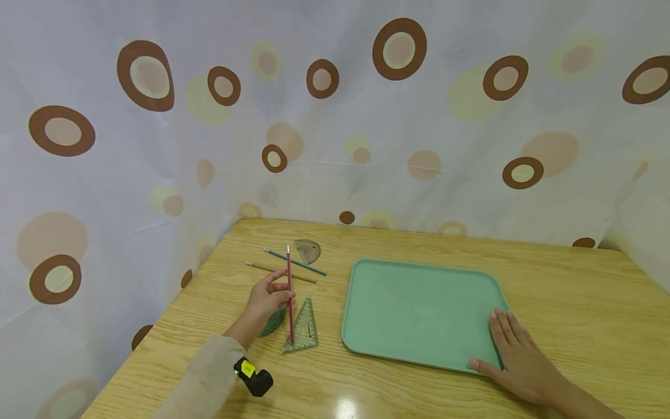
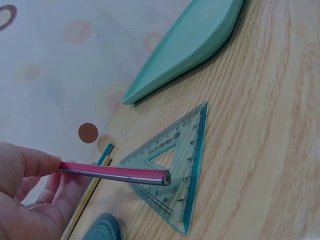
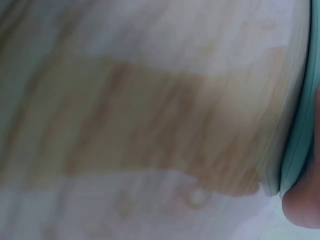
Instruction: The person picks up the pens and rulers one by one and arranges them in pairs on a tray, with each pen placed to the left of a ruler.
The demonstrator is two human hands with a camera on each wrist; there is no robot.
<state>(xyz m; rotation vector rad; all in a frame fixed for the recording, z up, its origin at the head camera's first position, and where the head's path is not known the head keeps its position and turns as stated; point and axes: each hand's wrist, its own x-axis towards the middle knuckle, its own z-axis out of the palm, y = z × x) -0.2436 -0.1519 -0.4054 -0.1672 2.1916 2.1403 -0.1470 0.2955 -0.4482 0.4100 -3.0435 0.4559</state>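
My left hand [image 1: 264, 301] pinches a red pencil [image 1: 290, 262] between thumb and fingers, above the table. In the left wrist view the flat, unsharpened end of the pencil [image 2: 120, 173] points toward a clear triangular set square [image 2: 192, 165] lying on the wood. A dark green protractor [image 1: 274, 323] is partly hidden under that hand. Beyond it lie a blue pencil [image 1: 310, 268] and a tan pencil [image 1: 260, 266], which look crossed by the held one. My right hand [image 1: 518, 364] rests with straight fingers on the right edge of a green tray [image 1: 419, 314].
A clear protractor [image 1: 309, 250] lies behind the pencils. The wooden table [image 1: 576, 308] meets a patterned cloth [image 1: 445, 134] at the back and left. A black device with a yellow label [image 1: 248, 369] is strapped at my left wrist.
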